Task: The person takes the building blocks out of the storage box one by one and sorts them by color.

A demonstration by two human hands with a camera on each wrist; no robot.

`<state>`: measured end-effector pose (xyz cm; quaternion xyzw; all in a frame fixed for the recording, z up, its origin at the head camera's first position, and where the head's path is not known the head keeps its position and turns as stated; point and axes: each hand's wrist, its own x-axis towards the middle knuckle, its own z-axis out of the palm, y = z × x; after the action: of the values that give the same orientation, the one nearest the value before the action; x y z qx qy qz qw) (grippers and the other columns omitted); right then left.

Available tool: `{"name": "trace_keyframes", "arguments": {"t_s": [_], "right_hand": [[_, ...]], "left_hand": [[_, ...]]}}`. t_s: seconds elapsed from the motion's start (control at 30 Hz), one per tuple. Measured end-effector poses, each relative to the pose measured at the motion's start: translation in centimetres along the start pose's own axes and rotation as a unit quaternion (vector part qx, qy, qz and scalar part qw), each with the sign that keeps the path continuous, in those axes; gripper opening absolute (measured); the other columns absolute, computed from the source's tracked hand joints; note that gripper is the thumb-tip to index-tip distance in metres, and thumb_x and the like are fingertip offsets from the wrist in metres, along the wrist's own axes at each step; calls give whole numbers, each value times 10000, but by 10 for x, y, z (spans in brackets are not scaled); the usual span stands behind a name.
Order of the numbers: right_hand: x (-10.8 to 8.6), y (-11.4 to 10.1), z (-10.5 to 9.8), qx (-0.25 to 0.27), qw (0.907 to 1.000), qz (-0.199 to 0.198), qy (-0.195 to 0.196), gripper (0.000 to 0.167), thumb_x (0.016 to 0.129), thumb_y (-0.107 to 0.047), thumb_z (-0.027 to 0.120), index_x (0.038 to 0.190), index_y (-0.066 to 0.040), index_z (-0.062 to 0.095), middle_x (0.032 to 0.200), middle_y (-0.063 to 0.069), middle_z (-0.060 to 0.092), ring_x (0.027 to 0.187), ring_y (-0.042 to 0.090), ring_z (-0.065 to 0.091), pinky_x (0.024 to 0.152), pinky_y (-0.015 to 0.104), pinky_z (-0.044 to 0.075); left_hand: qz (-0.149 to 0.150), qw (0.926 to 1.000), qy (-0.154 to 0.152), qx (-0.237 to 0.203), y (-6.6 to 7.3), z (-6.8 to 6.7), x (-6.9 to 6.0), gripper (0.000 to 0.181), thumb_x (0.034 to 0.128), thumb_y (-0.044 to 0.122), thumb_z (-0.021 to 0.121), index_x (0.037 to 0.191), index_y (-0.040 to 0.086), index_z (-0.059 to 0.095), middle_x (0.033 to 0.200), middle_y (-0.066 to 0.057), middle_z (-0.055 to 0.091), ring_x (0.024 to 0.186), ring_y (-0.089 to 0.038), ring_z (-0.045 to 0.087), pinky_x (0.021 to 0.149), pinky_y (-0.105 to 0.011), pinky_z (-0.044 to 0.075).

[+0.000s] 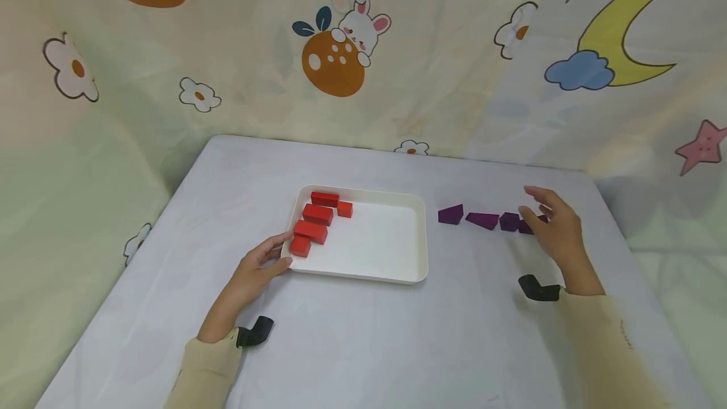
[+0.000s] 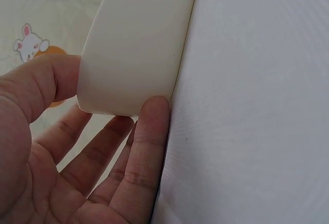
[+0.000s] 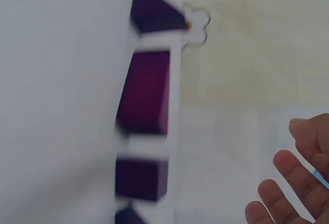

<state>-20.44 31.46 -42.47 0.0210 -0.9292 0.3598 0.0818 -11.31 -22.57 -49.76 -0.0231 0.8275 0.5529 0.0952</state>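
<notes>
At the near left corner of a white tray (image 1: 375, 276), my left hand (image 1: 254, 276) grips the edge, with fingertips and thumb against its outer wall (image 2: 136, 44). Red blocks (image 1: 310, 231) of several sizes lie grouped along the tray's left side. My right hand (image 1: 559, 232) hovers at the right end of a row of purple blocks, its fingers loosely bent and holding nothing. The row includes a slanted block (image 1: 450, 214), a long tapered block (image 1: 483, 221) and a smaller faceted block (image 1: 509, 221). Another purple block (image 1: 527, 227) is partly hidden behind that hand.
A white-covered table (image 1: 363, 339) bears everything. Behind it hangs a patterned cloth (image 1: 431, 49) with cartoon prints. Black straps with a protruding piece (image 1: 255, 332) sit on both wrists.
</notes>
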Motion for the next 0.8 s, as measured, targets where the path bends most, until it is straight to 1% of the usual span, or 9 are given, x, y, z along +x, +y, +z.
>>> {"name": "trace_keyframes", "arguments": {"t_s": [0.13,0.27,0.5,0.6,0.8], "right_hand": [[3,-26,20,374,9988,-270,-168,453,1086,-110,664,1493,54,552,1524,292,565,1426,500,518,1159,582,435],[8,-50,44,631,9964,-457,-345,406,1067,-67,681,1440,63,588,1460,275,620,1372,457,577,1134,569,473],[16,-88,86,1007,9903,-511,-805,362,1053,-22,680,1397,78,629,1421,288,644,1345,448,606,1143,562,498],[19,-101,102,1180,9863,-618,-976,355,1038,-2,694,1378,89,645,1394,290,663,1320,447,626,1135,556,512],[28,-119,133,1471,9766,-862,-1308,345,1024,2,709,1353,97,660,1360,275,688,1287,442,651,1121,552,531]], "left_hand": [[-23,10000,15,-19,-1,0,0,612,1061,163,693,1631,94,480,1661,-210,458,1447,-431,523,1061,-461,589],[23,10000,10,-62,-2,0,0,615,1059,164,700,1628,86,482,1658,-217,460,1446,-438,526,1048,-453,595],[84,9999,-22,-84,-2,1,2,617,1059,163,699,1628,77,478,1666,-223,447,1456,-448,517,1036,-459,602],[116,9999,-10,-88,-2,1,3,611,1057,157,701,1623,73,485,1671,-221,442,1458,-449,516,1035,-461,602],[145,9999,17,-69,-3,1,2,605,1057,156,700,1618,73,491,1665,-223,450,1452,-450,522,1039,-469,600]]}}
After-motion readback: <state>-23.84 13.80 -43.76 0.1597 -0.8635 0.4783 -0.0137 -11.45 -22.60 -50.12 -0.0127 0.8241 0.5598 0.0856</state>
